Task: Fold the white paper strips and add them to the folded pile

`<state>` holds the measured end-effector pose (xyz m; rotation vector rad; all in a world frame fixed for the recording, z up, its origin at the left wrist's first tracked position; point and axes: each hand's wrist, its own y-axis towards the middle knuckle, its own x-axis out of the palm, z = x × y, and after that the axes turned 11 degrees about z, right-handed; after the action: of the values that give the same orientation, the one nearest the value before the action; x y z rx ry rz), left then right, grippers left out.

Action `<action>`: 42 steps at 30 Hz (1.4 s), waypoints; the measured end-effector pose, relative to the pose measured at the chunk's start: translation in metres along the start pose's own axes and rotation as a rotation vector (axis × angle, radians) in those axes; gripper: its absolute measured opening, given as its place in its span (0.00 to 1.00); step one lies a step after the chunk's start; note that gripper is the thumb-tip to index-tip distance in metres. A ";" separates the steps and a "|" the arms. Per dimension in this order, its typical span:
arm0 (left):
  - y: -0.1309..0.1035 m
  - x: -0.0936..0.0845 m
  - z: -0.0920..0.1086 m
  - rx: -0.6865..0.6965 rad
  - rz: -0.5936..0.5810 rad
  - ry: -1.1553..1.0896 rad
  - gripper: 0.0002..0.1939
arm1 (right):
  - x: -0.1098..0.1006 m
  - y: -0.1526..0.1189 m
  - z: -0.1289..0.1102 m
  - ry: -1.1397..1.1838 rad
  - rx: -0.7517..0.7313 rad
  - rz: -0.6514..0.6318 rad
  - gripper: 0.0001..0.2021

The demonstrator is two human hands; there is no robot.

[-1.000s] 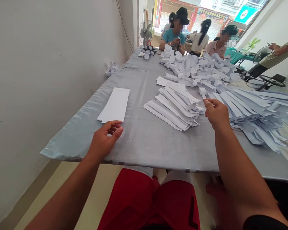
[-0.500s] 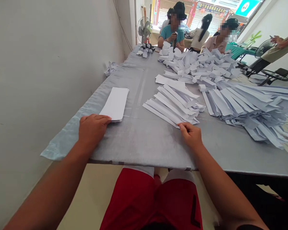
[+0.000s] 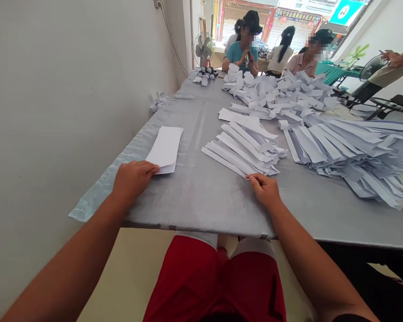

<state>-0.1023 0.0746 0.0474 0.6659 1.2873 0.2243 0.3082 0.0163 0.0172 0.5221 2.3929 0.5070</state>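
On the left of the grey table lies a neat stack of white paper sheets [image 3: 165,145]. My left hand [image 3: 134,178] pinches the near left corner of its top paper, which is slightly lifted from those beneath. A fanned pile of folded white paper strips [image 3: 243,150] lies to the right of the stack. My right hand [image 3: 263,188] is closed at the near corner of this pile, with thumb and finger pinching the end of the nearest strip.
A bigger pile of long strips [image 3: 342,147] lies at the right of the table [image 3: 201,201]. Behind it is a heap of folded papers [image 3: 265,91]. Several people are at the far side, one in a teal shirt [image 3: 235,52]. A wall [image 3: 70,89] borders the left.
The near edge of the top paper in the left stack has been lifted by my left hand. My right hand has barely moved. The whole view has shifted slightly.
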 end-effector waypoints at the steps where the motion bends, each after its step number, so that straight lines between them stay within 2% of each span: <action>1: 0.001 -0.003 0.002 0.004 0.037 0.031 0.17 | 0.000 0.000 0.001 0.001 -0.006 0.005 0.19; 3: 0.000 -0.011 0.014 0.027 0.163 0.080 0.16 | 0.000 0.000 -0.001 -0.008 -0.041 0.015 0.18; 5: -0.006 -0.021 0.035 0.102 0.267 0.069 0.15 | -0.001 -0.001 -0.008 -0.024 -0.126 0.018 0.16; 7: -0.015 -0.029 0.065 0.210 0.274 0.007 0.13 | -0.003 -0.005 -0.022 -0.031 -0.258 -0.026 0.14; 9: -0.027 -0.034 0.097 0.335 0.201 -0.042 0.11 | -0.004 -0.012 -0.039 -0.018 -0.395 -0.122 0.13; 11: -0.039 -0.033 0.127 0.429 0.030 -0.073 0.11 | -0.002 -0.021 -0.055 0.001 -0.496 -0.234 0.17; 14: -0.054 -0.022 0.153 0.472 -0.122 -0.157 0.10 | 0.006 -0.038 -0.065 -0.006 -0.560 -0.375 0.21; 17: -0.064 -0.005 0.157 0.419 -0.164 -0.255 0.10 | 0.016 -0.052 -0.060 -0.030 -0.545 -0.450 0.13; 20: -0.072 0.008 0.149 0.340 -0.163 -0.374 0.10 | 0.024 -0.060 -0.051 -0.042 -0.546 -0.486 0.13; 27: -0.078 0.021 0.142 0.197 -0.127 -0.500 0.12 | 0.030 -0.063 -0.047 -0.050 -0.454 -0.390 0.09; 30: -0.079 0.022 0.145 0.218 -0.050 -0.490 0.10 | 0.033 -0.064 -0.046 -0.063 -0.468 -0.388 0.08; 34: -0.091 0.016 0.148 0.329 0.216 -0.381 0.06 | 0.035 -0.065 -0.042 -0.068 -0.492 -0.367 0.08; 36: -0.101 0.012 0.150 0.391 0.283 -0.365 0.06 | 0.036 -0.065 -0.040 -0.065 -0.492 -0.366 0.08; 38: -0.111 0.010 0.151 0.432 0.269 -0.375 0.10 | 0.036 -0.065 -0.040 -0.068 -0.491 -0.371 0.08; 42: -0.128 0.013 0.151 0.452 0.159 -0.346 0.17 | 0.036 -0.066 -0.040 -0.079 -0.495 -0.370 0.08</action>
<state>0.0168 -0.0704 -0.0170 1.1421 0.9541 -0.0584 0.2406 -0.0311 -0.0027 -0.1149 2.1103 0.8511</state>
